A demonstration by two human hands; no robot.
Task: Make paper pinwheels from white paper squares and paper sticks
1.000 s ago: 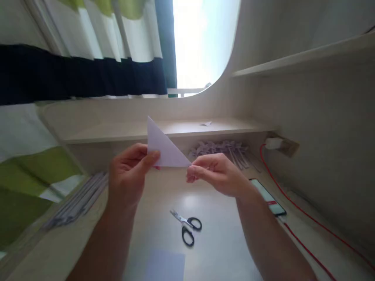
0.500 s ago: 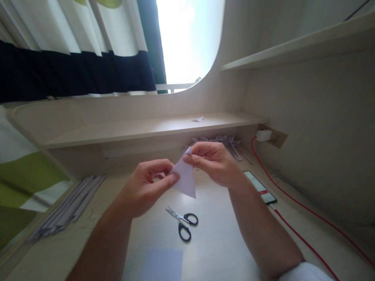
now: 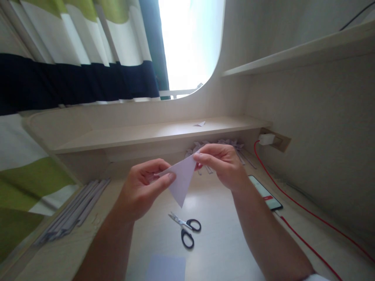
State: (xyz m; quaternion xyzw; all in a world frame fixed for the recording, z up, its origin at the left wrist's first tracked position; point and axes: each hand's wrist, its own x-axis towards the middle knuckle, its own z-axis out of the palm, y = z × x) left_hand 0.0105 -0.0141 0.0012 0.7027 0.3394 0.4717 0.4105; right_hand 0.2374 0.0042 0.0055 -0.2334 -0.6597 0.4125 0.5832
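Note:
Between my two hands, above the desk, is a white sheet of paper (image 3: 183, 181) folded into a triangle, one point hanging down. My left hand (image 3: 146, 187) pinches its left side between thumb and fingers. The upper right corner is gripped by the thumb and fingers of my right hand (image 3: 222, 162). Below the paper lies a pair of scissors (image 3: 185, 228) with black handles, blades slightly apart, pointing up and left. A square of white paper (image 3: 166, 268) rests at the near edge of view.
Rolled paper sticks (image 3: 74, 208) lie at left. Behind my right hand is a pile of folded paper pieces (image 3: 234, 145). A phone (image 3: 265, 193) with a red cable (image 3: 293, 202) sits at right. On the low shelf (image 3: 131, 138) lies a small paper piece (image 3: 200, 124).
The folded paper has turned between my hands, its long edge now running from left hand to right. My hands are slightly farther apart. The view has shifted a little.

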